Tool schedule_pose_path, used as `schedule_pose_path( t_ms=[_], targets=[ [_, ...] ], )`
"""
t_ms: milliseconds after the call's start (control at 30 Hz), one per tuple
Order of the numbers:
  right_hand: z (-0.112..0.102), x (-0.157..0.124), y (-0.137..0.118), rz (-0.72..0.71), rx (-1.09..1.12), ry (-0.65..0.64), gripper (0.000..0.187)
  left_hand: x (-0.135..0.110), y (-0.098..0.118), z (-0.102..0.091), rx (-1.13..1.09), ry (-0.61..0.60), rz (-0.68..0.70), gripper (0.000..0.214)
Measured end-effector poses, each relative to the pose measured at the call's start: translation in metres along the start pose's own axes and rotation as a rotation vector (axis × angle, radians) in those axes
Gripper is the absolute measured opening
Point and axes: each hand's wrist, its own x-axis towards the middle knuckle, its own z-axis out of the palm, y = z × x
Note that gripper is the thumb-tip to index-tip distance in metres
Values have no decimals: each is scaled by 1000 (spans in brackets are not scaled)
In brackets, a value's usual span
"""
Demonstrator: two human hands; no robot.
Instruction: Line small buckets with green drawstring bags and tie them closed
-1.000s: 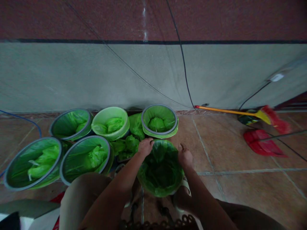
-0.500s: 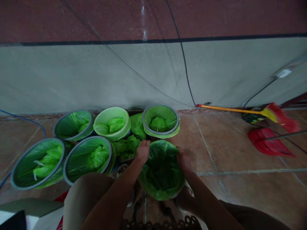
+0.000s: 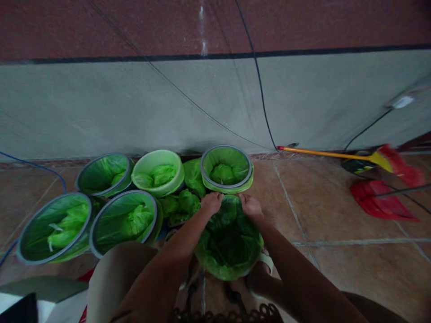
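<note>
Between my feet stands a bin lined with a thin green plastic bag, its dark inside facing up at me. Folded over the bin's rim, the green bin liner [image 3: 229,273] covers the edge all round. My left hand [image 3: 213,202] pinches the liner at the far left of the rim. At the far right of the same rim, my right hand [image 3: 251,206] has its fingers closed on the liner too. Just beyond both hands is a grey-rimmed bin [image 3: 226,167] with a green liner bunched inside.
More lined bins stand to the left, among them a pale green bin [image 3: 158,172] and a grey-rimmed bin [image 3: 55,229]. Loose green bags [image 3: 183,204] lie between them. Along the wall at right are a broom [image 3: 323,153] and a red dustpan [image 3: 380,202].
Both hands have moved from the sides of the bin to its far rim, closer together. Their fingers have closed on the liner there.
</note>
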Motion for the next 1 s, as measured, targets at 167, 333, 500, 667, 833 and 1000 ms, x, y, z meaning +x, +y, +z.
schedule_pose_path(
  t_ms=[167, 333, 500, 667, 833, 1000],
  targets=[
    [4, 0, -4, -63, 83, -116, 38, 3, -7, 4, -38, 28, 179, 33],
    [5, -7, 5, -165, 183, -105, 33, 2, -19, 9, -74, 74, 339, 26],
    [13, -14, 14, -266, 118, 19, 39, -6, -21, 14, -16, 103, 361, 44],
    [14, -15, 16, -185, -98, -72, 34, -14, -27, 11, 73, -25, 179, 53],
    [9, -16, 7, -21, -206, -121, 34, -20, -25, 0, 75, -24, 52, 84],
    [7, -12, -5, -42, -56, 44, 46, -8, -5, -7, -62, 93, 78, 54]
  ],
)
